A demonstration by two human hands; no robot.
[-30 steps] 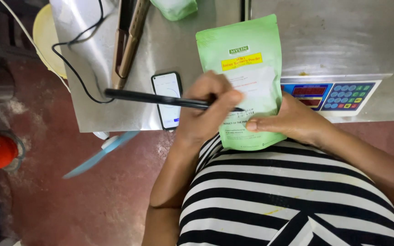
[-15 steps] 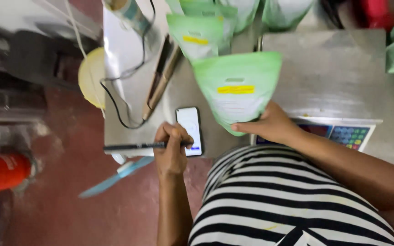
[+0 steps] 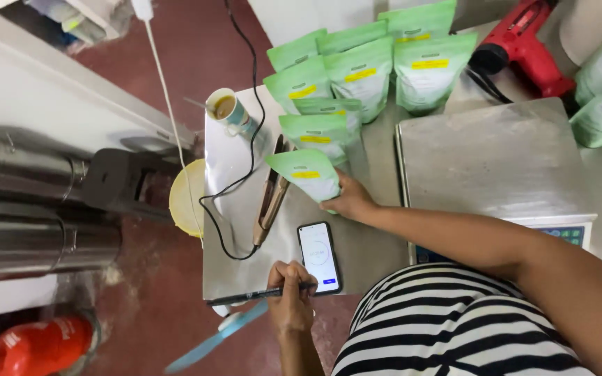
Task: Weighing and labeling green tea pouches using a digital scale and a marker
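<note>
Looked like a small packing workshop: steel bench [image 3: 377, 150] carried a weighing scale [image 3: 489, 160], rows of green pouches [image 3: 364, 69], a red heat gun [image 3: 520, 45].

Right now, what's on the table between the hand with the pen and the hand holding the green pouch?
In the head view, a smartphone with its screen lit lies between the left hand holding the pen and the right hand holding the green pouch.
</note>
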